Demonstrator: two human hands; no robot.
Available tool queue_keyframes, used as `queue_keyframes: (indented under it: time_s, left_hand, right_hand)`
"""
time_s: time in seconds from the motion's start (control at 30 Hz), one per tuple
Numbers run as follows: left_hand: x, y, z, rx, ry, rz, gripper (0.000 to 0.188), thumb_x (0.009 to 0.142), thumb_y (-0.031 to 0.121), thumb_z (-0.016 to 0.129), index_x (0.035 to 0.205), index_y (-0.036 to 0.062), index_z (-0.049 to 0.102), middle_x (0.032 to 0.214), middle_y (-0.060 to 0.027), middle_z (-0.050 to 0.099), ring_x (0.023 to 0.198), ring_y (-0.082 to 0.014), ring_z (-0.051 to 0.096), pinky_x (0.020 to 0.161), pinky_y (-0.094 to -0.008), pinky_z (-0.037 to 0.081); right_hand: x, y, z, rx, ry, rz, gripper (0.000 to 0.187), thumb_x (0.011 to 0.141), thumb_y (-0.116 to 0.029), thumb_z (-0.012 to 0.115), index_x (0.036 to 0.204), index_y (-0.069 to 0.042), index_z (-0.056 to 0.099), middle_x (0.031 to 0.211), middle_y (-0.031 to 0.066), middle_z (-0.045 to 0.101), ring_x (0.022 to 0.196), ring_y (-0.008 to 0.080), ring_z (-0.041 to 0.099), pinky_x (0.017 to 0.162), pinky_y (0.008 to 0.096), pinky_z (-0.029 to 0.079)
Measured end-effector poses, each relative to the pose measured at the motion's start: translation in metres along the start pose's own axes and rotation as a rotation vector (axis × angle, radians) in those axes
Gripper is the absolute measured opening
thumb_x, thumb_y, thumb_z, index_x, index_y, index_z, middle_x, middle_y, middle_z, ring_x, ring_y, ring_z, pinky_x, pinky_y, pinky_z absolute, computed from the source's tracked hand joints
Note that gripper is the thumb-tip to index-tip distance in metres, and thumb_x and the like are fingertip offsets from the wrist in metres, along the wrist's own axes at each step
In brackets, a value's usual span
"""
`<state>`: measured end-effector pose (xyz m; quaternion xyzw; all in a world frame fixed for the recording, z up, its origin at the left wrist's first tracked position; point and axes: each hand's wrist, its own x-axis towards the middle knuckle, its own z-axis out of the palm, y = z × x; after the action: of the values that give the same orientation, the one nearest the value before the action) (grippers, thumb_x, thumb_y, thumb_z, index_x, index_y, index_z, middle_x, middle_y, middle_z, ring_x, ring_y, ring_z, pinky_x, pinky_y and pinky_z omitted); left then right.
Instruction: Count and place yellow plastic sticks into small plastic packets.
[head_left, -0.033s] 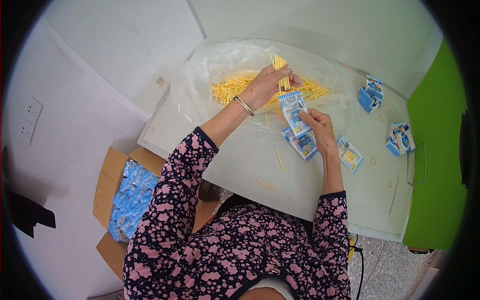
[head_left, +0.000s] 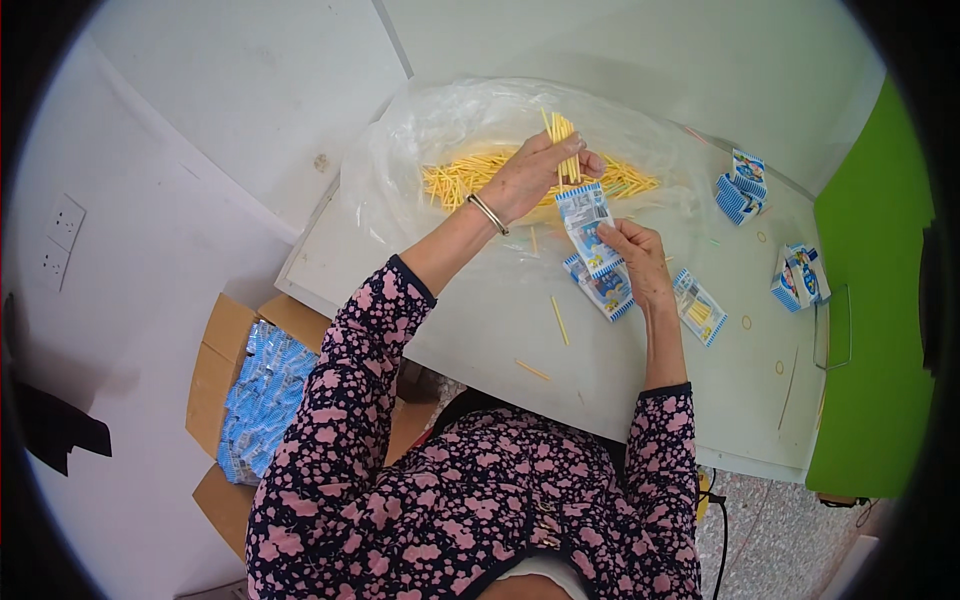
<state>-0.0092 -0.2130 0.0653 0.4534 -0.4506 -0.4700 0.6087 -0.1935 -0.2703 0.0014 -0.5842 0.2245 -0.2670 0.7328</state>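
Note:
My left hand (head_left: 527, 178) is closed round a bundle of thin yellow sticks (head_left: 562, 140), which stand nearly upright out of its grip. Just below, my right hand (head_left: 641, 258) pinches a small blue-and-white packet (head_left: 587, 228) between thumb and fingers. The packet's top edge is close under the bundle; whether they touch, I cannot tell. Behind my left hand, a heap of the same sticks (head_left: 462, 180) lies on a clear plastic bag (head_left: 390, 165). Another packet (head_left: 606, 292) rests partly under the held one. To the right of my right wrist lies a packet with sticks showing inside (head_left: 699, 308).
Bundled blue-and-white packets (head_left: 798, 278) and a second group (head_left: 740, 190) sit at the table's right. Loose sticks (head_left: 559, 320) and rubber bands (head_left: 746, 323) lie on the white table (head_left: 480, 330). An open cardboard box (head_left: 212, 375) full of packets stands at lower left; a green panel (head_left: 870, 400) borders the right.

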Motion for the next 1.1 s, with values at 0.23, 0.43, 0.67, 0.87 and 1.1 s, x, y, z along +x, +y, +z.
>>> queue_keyframes:
  time_s: [0.23, 0.43, 0.67, 0.87, 1.1]
  left_hand:
    - [-0.007, -0.004, 0.01, 0.068, -0.006, 0.018, 0.03, 0.093, 0.027, 0.044, 0.09, -0.0002, 0.055, 0.087, -0.0095, 0.061, 0.086, -0.0165, 0.058, 0.082, -0.0302, 0.046]
    - [-0.007, -0.005, 0.01, 0.087, -0.012, 0.074, 0.033, 0.094, 0.032, 0.042, 0.094, 0.0027, 0.056, 0.093, -0.0082, 0.06, 0.093, -0.0172, 0.056, 0.083, -0.0303, 0.045]
    - [-0.02, -0.016, 0.02, 0.196, 0.019, 0.113, 0.037, 0.094, 0.035, 0.041, 0.099, 0.0017, 0.057, 0.098, -0.0079, 0.061, 0.096, -0.0146, 0.054, 0.085, -0.0289, 0.043]
    - [-0.027, -0.02, 0.025, 0.206, -0.034, -0.054, 0.039, 0.094, 0.036, 0.04, 0.107, 0.0024, 0.056, 0.106, -0.0063, 0.06, 0.1, -0.013, 0.052, 0.09, -0.0288, 0.039]
    - [-0.027, -0.011, 0.008, 0.452, -0.045, 0.03, 0.039, 0.094, 0.036, 0.041, 0.114, 0.0037, 0.05, 0.111, -0.0065, 0.055, 0.104, -0.0114, 0.05, 0.091, -0.0283, 0.039]
  right_hand:
    - [-0.005, 0.005, -0.003, -0.019, -0.069, 0.014, 0.016, 0.082, -0.017, 0.062, 0.085, -0.001, 0.065, 0.072, -0.0017, 0.061, 0.062, 0.003, 0.051, 0.057, 0.0178, 0.04]
    - [-0.007, 0.008, -0.005, -0.011, -0.121, 0.039, 0.017, 0.082, -0.016, 0.063, 0.087, -0.001, 0.066, 0.076, -0.0004, 0.063, 0.064, 0.0035, 0.053, 0.059, 0.0178, 0.041]
    - [-0.006, 0.011, -0.007, 0.015, -0.082, 0.011, 0.018, 0.082, -0.018, 0.063, 0.086, -0.001, 0.066, 0.075, -0.0015, 0.062, 0.065, 0.003, 0.052, 0.059, 0.0174, 0.04]
    - [-0.008, 0.011, -0.005, 0.014, -0.039, -0.054, 0.016, 0.083, -0.016, 0.062, 0.085, -0.001, 0.066, 0.071, -0.0036, 0.058, 0.063, 0.0023, 0.048, 0.058, 0.0174, 0.038]
    - [-0.009, 0.01, -0.001, 0.094, 0.02, -0.069, 0.02, 0.085, -0.016, 0.06, 0.094, 0.001, 0.065, 0.079, -0.0016, 0.061, 0.07, 0.0026, 0.051, 0.064, 0.0177, 0.04]
